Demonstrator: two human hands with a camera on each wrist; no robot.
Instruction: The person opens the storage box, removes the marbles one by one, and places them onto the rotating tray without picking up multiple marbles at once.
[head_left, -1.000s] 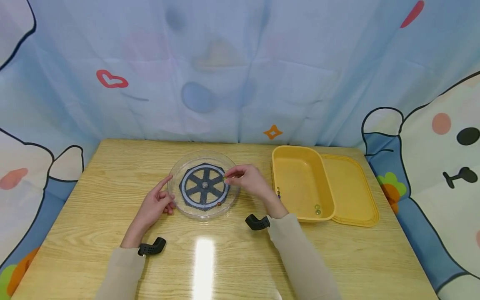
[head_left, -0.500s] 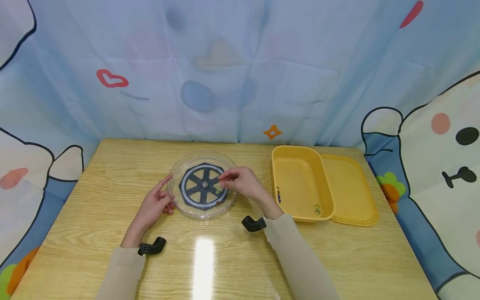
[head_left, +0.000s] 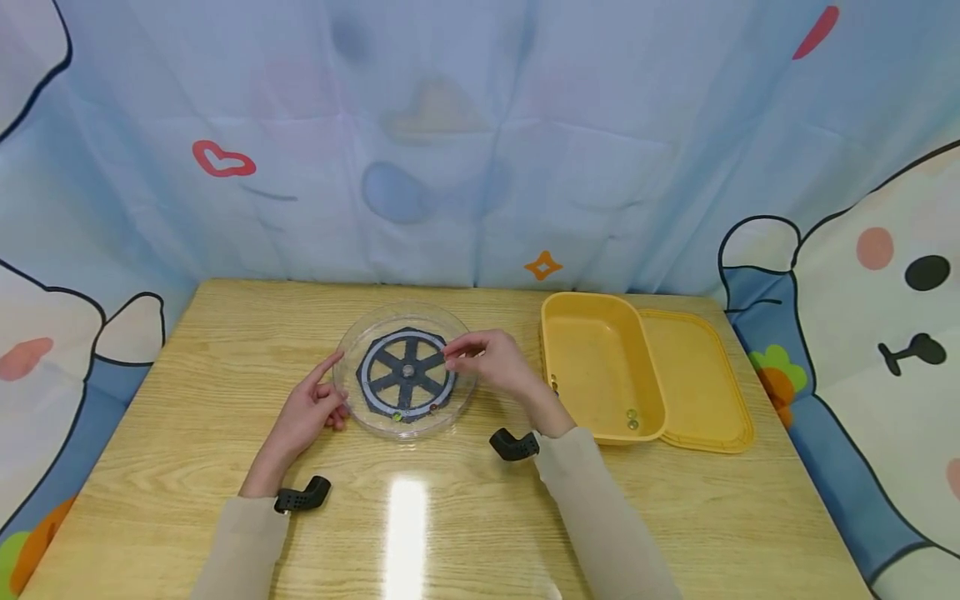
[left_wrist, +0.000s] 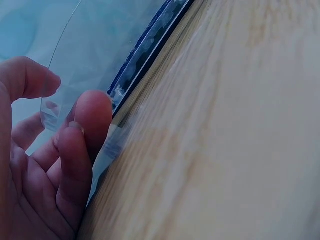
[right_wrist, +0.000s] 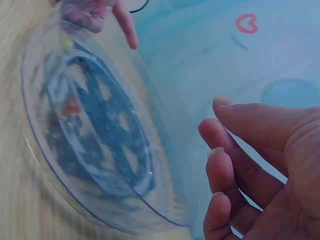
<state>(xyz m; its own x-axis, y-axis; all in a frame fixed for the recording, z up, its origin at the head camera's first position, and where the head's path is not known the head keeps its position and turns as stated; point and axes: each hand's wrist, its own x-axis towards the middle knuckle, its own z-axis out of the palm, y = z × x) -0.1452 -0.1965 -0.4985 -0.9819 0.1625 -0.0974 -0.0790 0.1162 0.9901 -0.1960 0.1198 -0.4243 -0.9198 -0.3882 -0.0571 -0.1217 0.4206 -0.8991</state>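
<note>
A round clear plastic dish [head_left: 372,322] stands on the table, with a dark six-spoked wheel shape [head_left: 407,392] and a pale ring in it. At the dish's near side lie a green marble [head_left: 397,417] and a reddish-brown marble [head_left: 434,409]. My left hand [head_left: 310,407] touches the dish's left side, index finger at the rim; in the left wrist view its thumb [left_wrist: 95,117] is low by the wall. Above the dish's right edge is my right hand [head_left: 491,360]. Its thumb and fingertips are close together with nothing between them, as the right wrist view shows.
A yellow plastic bin [head_left: 600,325] stands right of the dish. Two clear greenish marbles [head_left: 632,419] lie in its near right corner, and small dark ones [head_left: 555,385] along its left wall. A yellow lid [head_left: 697,375] lies beside the bin. A patterned curtain [head_left: 465,167] hangs behind the table.
My right hand let go of the green marble, which dropped into the dish and rolled to its near side. The right hand then drew back slightly; the left hand stayed at the rim.
</note>
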